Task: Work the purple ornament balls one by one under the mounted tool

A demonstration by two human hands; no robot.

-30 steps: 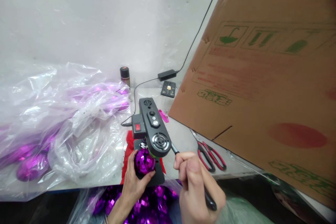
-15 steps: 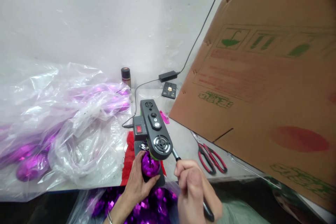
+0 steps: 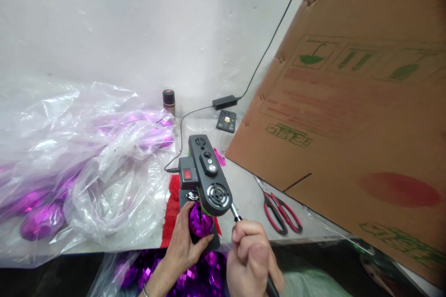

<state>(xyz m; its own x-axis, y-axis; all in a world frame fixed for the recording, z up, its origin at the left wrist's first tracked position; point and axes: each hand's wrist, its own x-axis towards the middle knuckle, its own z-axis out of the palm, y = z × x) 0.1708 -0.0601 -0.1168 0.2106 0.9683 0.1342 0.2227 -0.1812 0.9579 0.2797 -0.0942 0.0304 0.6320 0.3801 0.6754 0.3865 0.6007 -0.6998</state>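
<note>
My left hand point(image 3: 183, 236) is wrapped round a shiny purple faceted ball point(image 3: 201, 222), thumb on its near side and fingers on its left. The ball sits beneath the front end of a small black bench drill press point(image 3: 209, 174) with a red switch. Its head hides the ball's upper part. My right hand point(image 3: 254, 255) is closed round the black grip of the press's metal lever point(image 3: 236, 212), which sticks out from the machine's right side. Under the press lies a red cloth point(image 3: 170, 213) on the white table.
Plastic bags with purple balls point(image 3: 114, 162) cover the table's left. Red-handled scissors point(image 3: 280, 211) lie to the right, beside a big cardboard box point(image 3: 334, 116). A spray can point(image 3: 169, 101), power adapter point(image 3: 225, 101) and black card point(image 3: 226, 121) are behind. More purple balls point(image 3: 188, 276) sit below the table edge.
My right hand and the lever grip have shifted slightly left and down. The left hand stays on the ball. The whole view has moved a little.
</note>
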